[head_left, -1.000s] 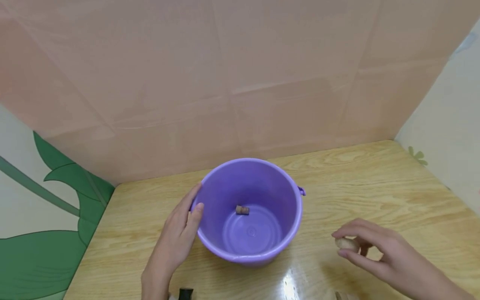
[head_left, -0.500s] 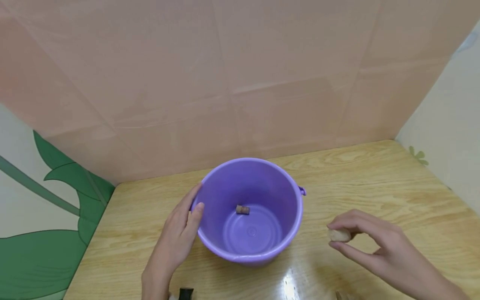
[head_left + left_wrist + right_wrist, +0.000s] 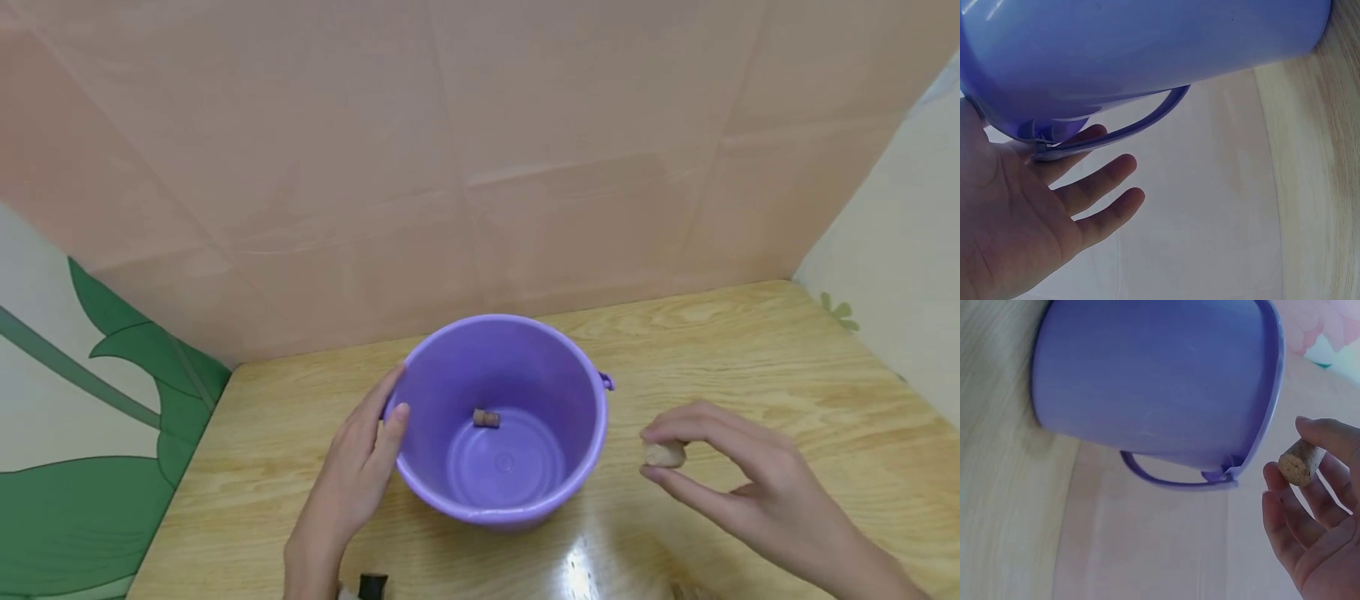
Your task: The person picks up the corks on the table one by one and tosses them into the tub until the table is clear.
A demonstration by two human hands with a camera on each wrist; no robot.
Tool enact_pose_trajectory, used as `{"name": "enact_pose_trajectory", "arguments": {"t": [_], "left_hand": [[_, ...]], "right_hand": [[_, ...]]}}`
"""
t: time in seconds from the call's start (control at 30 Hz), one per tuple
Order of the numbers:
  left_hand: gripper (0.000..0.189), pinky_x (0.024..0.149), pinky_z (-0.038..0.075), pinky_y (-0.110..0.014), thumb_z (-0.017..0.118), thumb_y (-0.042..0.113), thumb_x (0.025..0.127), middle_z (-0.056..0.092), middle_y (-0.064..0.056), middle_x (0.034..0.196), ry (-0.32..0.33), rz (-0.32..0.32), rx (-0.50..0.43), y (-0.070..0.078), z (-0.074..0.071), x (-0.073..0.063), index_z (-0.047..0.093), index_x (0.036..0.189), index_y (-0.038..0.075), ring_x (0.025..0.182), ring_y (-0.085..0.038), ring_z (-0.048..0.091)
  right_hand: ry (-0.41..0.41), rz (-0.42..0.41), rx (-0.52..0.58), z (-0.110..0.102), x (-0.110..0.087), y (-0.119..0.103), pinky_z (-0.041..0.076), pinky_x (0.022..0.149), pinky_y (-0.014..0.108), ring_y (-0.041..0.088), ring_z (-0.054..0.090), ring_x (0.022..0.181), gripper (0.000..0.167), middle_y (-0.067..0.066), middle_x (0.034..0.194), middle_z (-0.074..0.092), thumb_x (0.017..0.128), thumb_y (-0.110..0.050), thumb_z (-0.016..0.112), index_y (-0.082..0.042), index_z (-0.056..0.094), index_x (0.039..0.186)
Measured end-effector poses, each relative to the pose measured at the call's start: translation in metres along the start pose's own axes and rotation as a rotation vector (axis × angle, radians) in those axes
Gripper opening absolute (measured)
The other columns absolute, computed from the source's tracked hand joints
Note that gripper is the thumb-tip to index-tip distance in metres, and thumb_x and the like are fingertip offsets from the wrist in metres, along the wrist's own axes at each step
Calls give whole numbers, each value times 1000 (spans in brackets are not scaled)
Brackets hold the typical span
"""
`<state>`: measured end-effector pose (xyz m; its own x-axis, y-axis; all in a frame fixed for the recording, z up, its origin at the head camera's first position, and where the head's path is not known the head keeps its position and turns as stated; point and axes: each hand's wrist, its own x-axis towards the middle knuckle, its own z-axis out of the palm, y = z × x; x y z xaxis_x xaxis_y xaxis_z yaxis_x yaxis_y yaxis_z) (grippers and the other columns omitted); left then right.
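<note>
The right hand (image 3: 780,487) pinches a pale cork (image 3: 665,454) between the thumb and the fingertips, in the air at the right of the head view, apart from the purple bucket (image 3: 501,354). The left hand (image 3: 347,479) rests at the left side of the bucket's rim, its thumb lying over the edge; the left wrist view shows its other fingers spread and rather straight, near the handle (image 3: 1159,114).

The cork looks very light, dry, a little springy and not slippery, so I judge that a gentle pinch on its round side is sufficient; strong squeezing could maybe crumble it. The bucket seems of thin, smooth plastic, light enough to slide or tip if pushed, and its rim is the best place to hold.

The bucket stands upright on the desk (image 3: 217,492), its wide mouth open in the middle of the frame, with a small brown piece (image 3: 486,418) on its bottom; whether it is one cork or two, I cannot tell. Between the cork and the right rim there is free room, but the handle joint (image 3: 606,382) sticks out there and could catch a finger.
</note>
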<state>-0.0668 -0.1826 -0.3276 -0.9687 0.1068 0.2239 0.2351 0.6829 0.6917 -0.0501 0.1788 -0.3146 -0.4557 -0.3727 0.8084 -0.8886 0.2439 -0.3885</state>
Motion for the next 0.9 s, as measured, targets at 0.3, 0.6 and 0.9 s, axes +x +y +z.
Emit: {"name": "enact_pose_trajectory", "arguments": {"t": [0.3, 0.6, 0.9], "left_hand": [[51, 120, 33, -50, 38, 39, 107, 41, -2, 157, 3, 10, -7, -1, 1, 1, 35, 155, 21, 144, -25, 40], [52, 120, 32, -50, 37, 43, 107, 40, -1, 158, -6, -7, -2, 1, 0, 0, 34, 155, 24, 145, -25, 39], [52, 119, 32, -54, 38, 40, 107, 41, -5, 157, 3, 8, -1, 0, 0, 0, 35, 155, 21, 144, -29, 39]], "right_hand": [[21, -54, 87, 10, 13, 1, 51, 92, 10, 3, 61, 91, 28, 4, 94, 71, 91, -17, 72, 10, 70, 99], [54, -130, 211, 20, 23, 3, 53, 90, 13, 6, 60, 89, 27, 7, 95, 71, 88, -9, 75, 15, 68, 98], [-2, -132, 112, 31, 27, 4, 50, 100, 15, 6, 65, 104, 27, 7, 99, 73, 92, -18, 72, 7, 71, 101]]}}
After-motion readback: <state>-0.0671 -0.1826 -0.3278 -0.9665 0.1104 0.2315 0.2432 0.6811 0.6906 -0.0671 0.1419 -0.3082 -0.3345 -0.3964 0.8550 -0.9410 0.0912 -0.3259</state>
